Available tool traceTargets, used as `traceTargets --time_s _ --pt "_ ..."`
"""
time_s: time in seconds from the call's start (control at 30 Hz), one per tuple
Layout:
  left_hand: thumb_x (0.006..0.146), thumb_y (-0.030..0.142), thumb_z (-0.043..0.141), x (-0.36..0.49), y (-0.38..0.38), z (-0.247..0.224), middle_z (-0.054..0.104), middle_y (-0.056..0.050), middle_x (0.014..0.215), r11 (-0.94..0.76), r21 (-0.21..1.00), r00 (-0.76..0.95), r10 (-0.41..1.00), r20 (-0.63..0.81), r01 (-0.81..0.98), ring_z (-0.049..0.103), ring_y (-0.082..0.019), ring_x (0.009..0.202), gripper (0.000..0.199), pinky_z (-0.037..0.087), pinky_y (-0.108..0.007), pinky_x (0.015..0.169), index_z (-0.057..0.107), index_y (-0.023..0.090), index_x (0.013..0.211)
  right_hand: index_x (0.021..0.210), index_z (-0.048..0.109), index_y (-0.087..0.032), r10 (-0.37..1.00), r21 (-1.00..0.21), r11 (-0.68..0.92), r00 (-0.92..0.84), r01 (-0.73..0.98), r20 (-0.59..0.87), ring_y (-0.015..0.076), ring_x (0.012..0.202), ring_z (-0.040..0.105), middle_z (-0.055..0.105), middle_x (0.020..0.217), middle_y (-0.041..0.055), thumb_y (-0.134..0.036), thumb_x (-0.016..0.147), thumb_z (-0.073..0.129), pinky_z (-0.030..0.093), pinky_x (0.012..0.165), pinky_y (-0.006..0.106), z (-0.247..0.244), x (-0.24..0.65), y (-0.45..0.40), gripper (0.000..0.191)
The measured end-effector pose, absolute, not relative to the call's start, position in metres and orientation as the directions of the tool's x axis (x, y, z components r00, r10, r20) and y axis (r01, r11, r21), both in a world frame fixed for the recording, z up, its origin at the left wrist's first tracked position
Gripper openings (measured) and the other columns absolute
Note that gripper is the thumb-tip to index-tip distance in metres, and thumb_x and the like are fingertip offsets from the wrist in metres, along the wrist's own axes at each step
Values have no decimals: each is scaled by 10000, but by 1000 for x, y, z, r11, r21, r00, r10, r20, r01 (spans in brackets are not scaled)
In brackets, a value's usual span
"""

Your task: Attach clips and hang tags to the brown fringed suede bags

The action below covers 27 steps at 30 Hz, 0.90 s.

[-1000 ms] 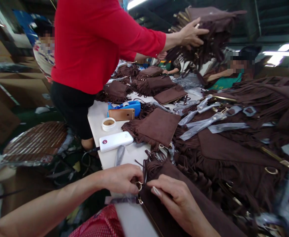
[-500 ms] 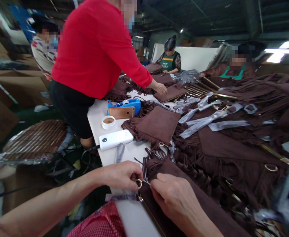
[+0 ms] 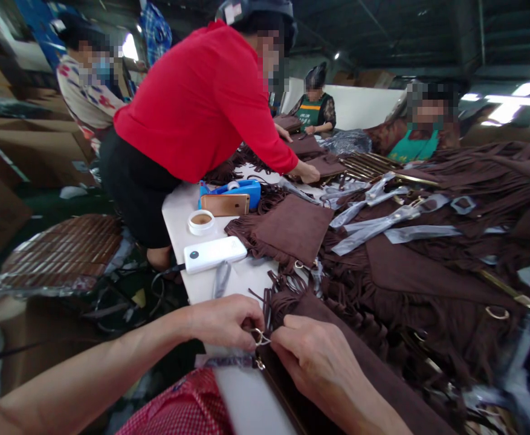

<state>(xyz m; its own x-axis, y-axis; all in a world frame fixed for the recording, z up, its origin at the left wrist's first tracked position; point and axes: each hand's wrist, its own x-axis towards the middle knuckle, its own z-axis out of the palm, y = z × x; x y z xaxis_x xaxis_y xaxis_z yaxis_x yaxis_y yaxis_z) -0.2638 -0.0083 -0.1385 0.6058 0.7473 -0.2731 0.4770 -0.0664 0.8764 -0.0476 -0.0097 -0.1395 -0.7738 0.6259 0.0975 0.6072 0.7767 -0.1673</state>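
Note:
A dark brown suede-like fringed bag [image 3: 326,314] lies at the near table edge under my hands. My left hand [image 3: 231,320] is closed, pinching a small gold ring [image 3: 258,336] between thumb and fingers. My right hand [image 3: 314,353] rests over the bag, its fingers pinched on a thin white cord [image 3: 265,342] that meets the ring. Whether the cord runs through the ring is too small to tell. Just below the ring, a gold clasp [image 3: 260,364] joins a plastic-wrapped strap [image 3: 226,361]. The ends of the cord are hidden by my fingers.
More fringed bags [image 3: 292,226] with wrapped straps cover the table to the right. On the white table [image 3: 201,293] stand a white power bank [image 3: 214,254], a round tub [image 3: 201,222], a phone [image 3: 226,205] and a blue tape dispenser [image 3: 251,192]. A co-worker in red [image 3: 201,115] leans over the far side.
My right hand has moved slightly left, bringing the white cord closer to the ring. My left hand stays nearly in place. The co-worker in red has bent lower and reaches onto the bags.

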Motion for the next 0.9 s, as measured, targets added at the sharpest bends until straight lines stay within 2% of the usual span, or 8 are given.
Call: traceTargets --time_s 0.23,0.4,0.53,0.6,0.67,0.73,0.83,0.9 --pt "663 126 689 -262 -9 -134 505 50 718 -137 835 602 755 -261 533 470 -113 655 160 346 -203 548 659 158 816 682 657 -211 628 -144 763 -776 630 -66 145 586 591 673 692 12 -136 844 577 173 525 333 -118 -60 -2 196" --pt "676 265 807 -254 -15 -132 497 54 685 -152 775 499 835 -232 614 461 -122 639 210 320 -225 550 660 161 785 723 653 -219 614 -212 768 -789 604 -22 142 637 615 663 709 -4 -140 848 583 207 538 324 -125 -58 1 164" --pt "751 161 712 -250 -17 -142 580 24 813 -217 811 504 857 -109 543 541 -158 815 115 410 -238 714 689 194 859 705 630 -215 633 -255 759 -770 599 77 133 616 593 620 682 -13 -149 869 561 233 541 310 -136 -50 -1 190" --pt "776 126 662 -249 -17 -150 622 8 879 -221 847 505 861 -64 484 558 -166 889 103 428 -259 815 704 195 840 705 629 -216 642 -283 751 -760 597 100 131 608 586 609 679 -19 -147 878 555 242 540 304 -138 -48 -2 199" --pt "772 100 642 -249 -17 -156 644 3 895 -196 881 490 870 -46 431 566 -164 898 106 430 -265 848 702 184 794 709 635 -219 650 -308 740 -753 597 104 133 611 587 608 683 -22 -142 889 558 253 541 298 -138 -47 -3 211" --pt "737 75 649 -249 -17 -160 648 12 859 -165 909 470 882 -37 382 569 -156 862 105 434 -255 823 681 175 734 744 663 -227 671 -362 713 -735 601 102 142 648 609 630 710 -22 -155 897 587 285 557 285 -136 -47 -3 185" --pt "688 45 652 -248 -18 -162 632 28 788 -132 930 437 899 -33 342 570 -143 804 128 431 -238 770 643 169 657 846 720 -259 729 -522 613 -680 593 84 147 723 645 687 776 -31 -175 878 669 359 622 254 -134 -47 -4 103" --pt "673 36 652 -248 -18 -162 623 32 766 -124 935 425 905 -31 333 570 -139 789 138 427 -233 749 628 166 634 862 738 -274 748 -596 565 -658 571 79 144 736 651 706 790 -35 -166 876 683 383 648 242 -136 -47 -4 121"
